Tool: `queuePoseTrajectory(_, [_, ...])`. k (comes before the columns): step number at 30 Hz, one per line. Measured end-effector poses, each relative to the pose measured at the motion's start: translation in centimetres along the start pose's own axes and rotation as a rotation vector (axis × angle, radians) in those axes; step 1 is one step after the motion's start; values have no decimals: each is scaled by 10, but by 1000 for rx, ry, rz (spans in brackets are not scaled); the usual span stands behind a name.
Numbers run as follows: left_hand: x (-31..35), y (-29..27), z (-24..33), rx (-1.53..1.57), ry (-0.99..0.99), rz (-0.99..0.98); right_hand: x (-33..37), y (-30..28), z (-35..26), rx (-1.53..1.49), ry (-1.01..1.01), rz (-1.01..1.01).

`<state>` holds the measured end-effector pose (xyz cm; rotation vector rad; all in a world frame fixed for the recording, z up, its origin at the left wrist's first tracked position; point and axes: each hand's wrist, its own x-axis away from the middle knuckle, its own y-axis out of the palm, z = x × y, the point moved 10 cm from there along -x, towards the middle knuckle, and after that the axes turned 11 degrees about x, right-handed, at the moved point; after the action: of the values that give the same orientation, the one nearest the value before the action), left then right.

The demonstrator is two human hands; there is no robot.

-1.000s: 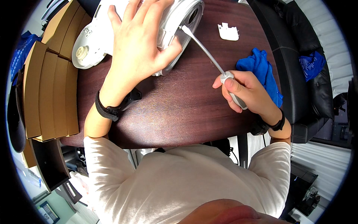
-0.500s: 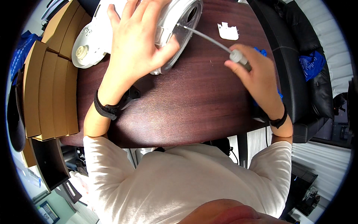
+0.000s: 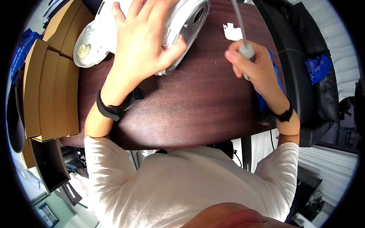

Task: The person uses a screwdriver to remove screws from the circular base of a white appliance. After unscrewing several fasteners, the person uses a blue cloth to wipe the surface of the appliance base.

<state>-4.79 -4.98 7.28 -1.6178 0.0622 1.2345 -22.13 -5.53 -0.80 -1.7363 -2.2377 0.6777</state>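
Dark-brown table [image 3: 182, 114] — white appliance [image 3: 178, 21] at its far left.
Left hand [image 3: 142, 47] lies spread wide on the appliance; should its pressure slacken, the appliance could shift. Small white cover [image 3: 231, 32] sits to the right, near the screwdriver [image 3: 243, 36], which the right hand [image 3: 256, 64] grips, shaft apart from the appliance; a careless sweep could knock the cover away. At right, a blue bag [image 3: 318, 69] carries pale print — illegible at this size.
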Motion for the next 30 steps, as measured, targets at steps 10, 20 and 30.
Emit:
queuePoseTrajectory(10, [3,-1,-3,11,-9,12,-37,21,-76,334,-394,351])
queuePoseTrajectory(20, [2,-3,-1,14,-12,20,-25,24,-95,580,-610,456])
queuePoseTrajectory(30, [2,-4,-2,64,-2,47,-34,27,-83,424,-474,359])
